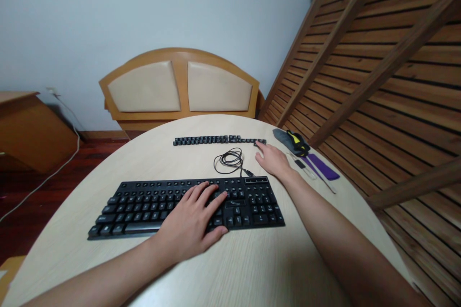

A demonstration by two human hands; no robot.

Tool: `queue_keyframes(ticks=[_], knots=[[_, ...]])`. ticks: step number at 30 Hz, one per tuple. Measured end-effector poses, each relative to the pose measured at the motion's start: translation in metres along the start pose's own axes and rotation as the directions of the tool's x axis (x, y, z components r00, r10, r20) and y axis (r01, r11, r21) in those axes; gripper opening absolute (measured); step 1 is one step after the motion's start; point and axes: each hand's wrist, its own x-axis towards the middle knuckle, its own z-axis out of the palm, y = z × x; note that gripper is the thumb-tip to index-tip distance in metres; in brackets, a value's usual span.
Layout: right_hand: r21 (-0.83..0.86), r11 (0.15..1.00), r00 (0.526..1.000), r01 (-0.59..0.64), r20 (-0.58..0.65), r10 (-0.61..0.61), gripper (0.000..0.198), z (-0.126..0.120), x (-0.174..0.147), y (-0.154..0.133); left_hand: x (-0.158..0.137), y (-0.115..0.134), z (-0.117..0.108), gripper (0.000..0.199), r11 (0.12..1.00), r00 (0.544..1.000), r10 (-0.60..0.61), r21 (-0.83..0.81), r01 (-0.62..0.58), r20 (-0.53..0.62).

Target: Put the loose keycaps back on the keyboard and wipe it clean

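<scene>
A black keyboard (144,201) lies on the pale table, with bare patches where keycaps are absent in its upper rows. My left hand (190,218) rests on its right-middle part, fingers spread flat and thumb near the front edge. Further back, loose black keycaps (201,140) stand lined up in a long row. At the right end of that row is my right hand (272,157), its index finger stretched to the last keycaps (260,142) and its thumb apart. The keyboard's coiled black cable (230,159) lies between the row and the keyboard.
At the table's right side lie a grey and black item with yellow (293,141), a purple strip (324,167), a thin metal tool (326,182) and a small wire tool (306,169). A slatted wooden panel (360,81) leans along the right. A headboard (183,84) stands behind.
</scene>
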Motion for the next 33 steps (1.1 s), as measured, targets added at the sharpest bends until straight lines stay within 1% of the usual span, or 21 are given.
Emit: queue_keyframes(ticks=[3, 8, 12, 19, 22, 26, 30, 33], knots=[[0.001, 1.000, 1.000, 0.013, -0.011, -0.013, 0.048, -0.001, 0.000, -0.001, 0.000, 0.000, 0.000, 0.066, 1.000, 1.000, 0.001, -0.003, -0.001, 0.000], [0.012, 0.999, 0.999, 0.034, -0.018, -0.034, 0.033, -0.005, -0.001, -0.002, 0.000, -0.001, 0.001, 0.066, 1.000, 1.000, 0.001, -0.001, -0.001, -0.002], [-0.004, 0.999, 1.000, 0.031, 0.003, -0.031, 0.025, -0.010, 0.001, -0.003, 0.000, -0.001, 0.001, 0.065, 1.000, 1.000, 0.007, 0.001, -0.007, -0.019], [-0.066, 0.997, 0.994, 0.036, 0.108, -0.029, 0.020, -0.033, 0.000, -0.006, 0.000, -0.001, 0.002, 0.064, 1.000, 1.000, 0.010, 0.004, -0.010, -0.030], [-0.074, 0.995, 0.986, 0.063, 0.157, -0.051, 0.025, -0.041, -0.004, -0.009, 0.000, -0.002, 0.002, 0.064, 1.000, 0.999, 0.011, 0.005, -0.011, -0.033], [-0.083, 0.992, 0.976, 0.093, 0.203, -0.074, 0.030, -0.045, -0.009, -0.015, 0.000, -0.002, 0.001, 0.065, 1.000, 1.000, 0.012, 0.011, -0.012, -0.027], [-0.087, 0.990, 0.968, 0.112, 0.233, -0.089, 0.026, -0.048, -0.011, -0.021, 0.000, -0.001, 0.001, 0.064, 1.000, 1.000, 0.015, 0.011, -0.015, -0.027], [-0.061, 0.989, 0.955, 0.134, 0.275, -0.113, 0.021, -0.060, -0.013, -0.024, 0.000, -0.001, 0.001, 0.065, 1.000, 0.999, 0.016, 0.007, -0.016, -0.034]])
